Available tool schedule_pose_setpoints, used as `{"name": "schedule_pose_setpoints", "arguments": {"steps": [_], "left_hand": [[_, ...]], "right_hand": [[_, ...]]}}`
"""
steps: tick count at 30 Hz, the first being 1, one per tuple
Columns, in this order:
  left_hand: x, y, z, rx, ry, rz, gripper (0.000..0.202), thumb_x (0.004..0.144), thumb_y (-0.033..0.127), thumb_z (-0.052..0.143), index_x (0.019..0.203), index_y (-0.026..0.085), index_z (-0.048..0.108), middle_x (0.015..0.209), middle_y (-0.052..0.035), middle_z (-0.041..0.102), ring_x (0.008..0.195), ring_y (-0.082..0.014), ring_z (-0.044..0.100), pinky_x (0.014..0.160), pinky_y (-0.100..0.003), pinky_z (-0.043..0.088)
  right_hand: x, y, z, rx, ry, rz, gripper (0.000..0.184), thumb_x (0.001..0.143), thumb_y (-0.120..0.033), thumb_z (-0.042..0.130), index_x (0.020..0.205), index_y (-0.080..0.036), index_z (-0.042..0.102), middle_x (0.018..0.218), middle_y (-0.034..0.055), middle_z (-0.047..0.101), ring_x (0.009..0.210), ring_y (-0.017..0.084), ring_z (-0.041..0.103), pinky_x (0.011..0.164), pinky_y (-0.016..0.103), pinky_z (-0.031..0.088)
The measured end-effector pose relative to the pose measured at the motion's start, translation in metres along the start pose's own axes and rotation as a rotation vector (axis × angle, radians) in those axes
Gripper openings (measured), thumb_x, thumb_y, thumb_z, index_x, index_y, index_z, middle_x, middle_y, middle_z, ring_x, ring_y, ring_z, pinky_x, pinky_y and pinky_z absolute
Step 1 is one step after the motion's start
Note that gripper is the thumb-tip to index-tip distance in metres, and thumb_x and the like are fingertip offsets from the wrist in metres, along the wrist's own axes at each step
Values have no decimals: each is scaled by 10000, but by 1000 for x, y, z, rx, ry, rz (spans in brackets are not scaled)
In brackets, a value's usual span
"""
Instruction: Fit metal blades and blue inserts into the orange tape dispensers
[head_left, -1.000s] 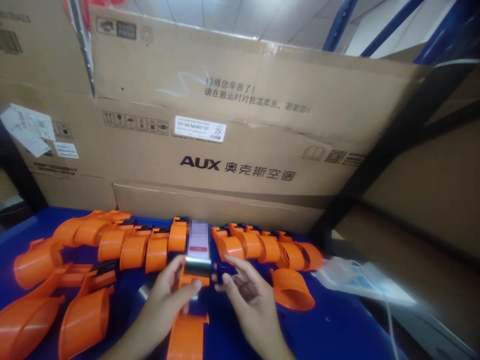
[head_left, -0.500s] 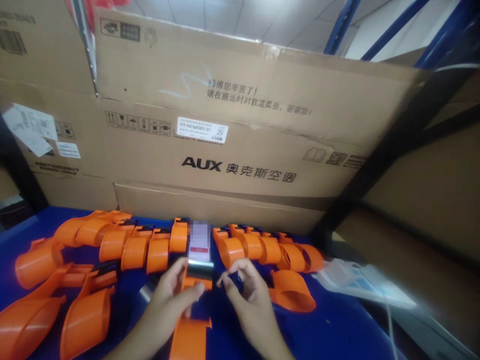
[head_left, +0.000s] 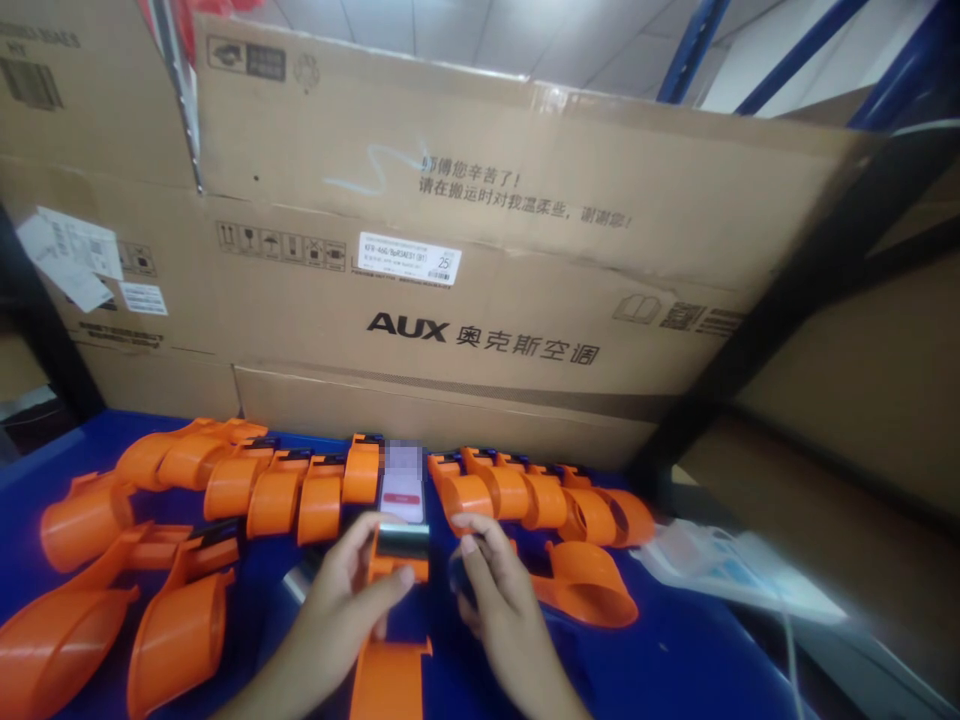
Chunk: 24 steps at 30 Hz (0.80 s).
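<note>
My left hand is closed around the handle end of an orange plastic tape dispenser. A shiny dark plate sits at that end, just above my thumb. The dispenser's round part hangs toward me below the hand, cut off by the frame's bottom edge. To the right, my right hand is curled, thumb and forefinger tips close together. A small dark blue piece, blurred and partly hidden, lies within its fingers; its exact kind cannot be made out. The two hands are apart.
Several orange dispensers stand in a row along the back of the blue table, with larger-looking ones at left. A lit phone leans behind my hands. Cardboard walls the back; a plastic bag lies right.
My right hand's fingertips have straightened upward and the dark blue piece has shifted lower within the fingers. The left hand keeps its hold on the dispenser. The view has shifted slightly.
</note>
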<state>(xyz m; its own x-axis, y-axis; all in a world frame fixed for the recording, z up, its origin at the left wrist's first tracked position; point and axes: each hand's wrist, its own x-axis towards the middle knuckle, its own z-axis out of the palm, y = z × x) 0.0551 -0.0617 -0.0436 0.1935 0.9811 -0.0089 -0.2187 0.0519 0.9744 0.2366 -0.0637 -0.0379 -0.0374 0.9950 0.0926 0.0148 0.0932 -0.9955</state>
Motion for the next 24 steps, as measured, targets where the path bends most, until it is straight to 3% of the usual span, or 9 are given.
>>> {"name": "schedule_pose_setpoints", "arguments": {"steps": [4,9,15,24], "left_hand": [[-3,-1,2,12,-4,17,414,810,433,752,1152,241,617,765,26,614,481,-73,459,441,-186,389],[-5,1,3,28,0,18,391,827,427,740,1141,238,603,722,42,580,490,-75,451,449,-183,385],[-4,1,0,40,-15,49,373,860,432,709,1151,233,585,810,17,613,542,-82,477,481,-188,402],[3,-2,-2,51,6,36,380,843,459,714,1132,239,604,793,20,613,502,-80,450,457,-193,385]], "right_hand": [[-1,-2,0,-108,-20,-77,341,952,-563,545,976,-230,615,636,-55,446,533,108,428,481,208,398],[2,-1,2,85,30,28,366,903,-546,635,1096,-237,602,582,-97,388,386,61,303,359,179,271],[2,-7,-1,67,-16,-34,376,880,-500,692,1094,-192,668,625,-29,610,532,157,635,577,284,518],[0,-3,-1,196,10,-78,251,886,-421,717,981,-199,652,719,10,688,522,136,632,514,254,521]]}}
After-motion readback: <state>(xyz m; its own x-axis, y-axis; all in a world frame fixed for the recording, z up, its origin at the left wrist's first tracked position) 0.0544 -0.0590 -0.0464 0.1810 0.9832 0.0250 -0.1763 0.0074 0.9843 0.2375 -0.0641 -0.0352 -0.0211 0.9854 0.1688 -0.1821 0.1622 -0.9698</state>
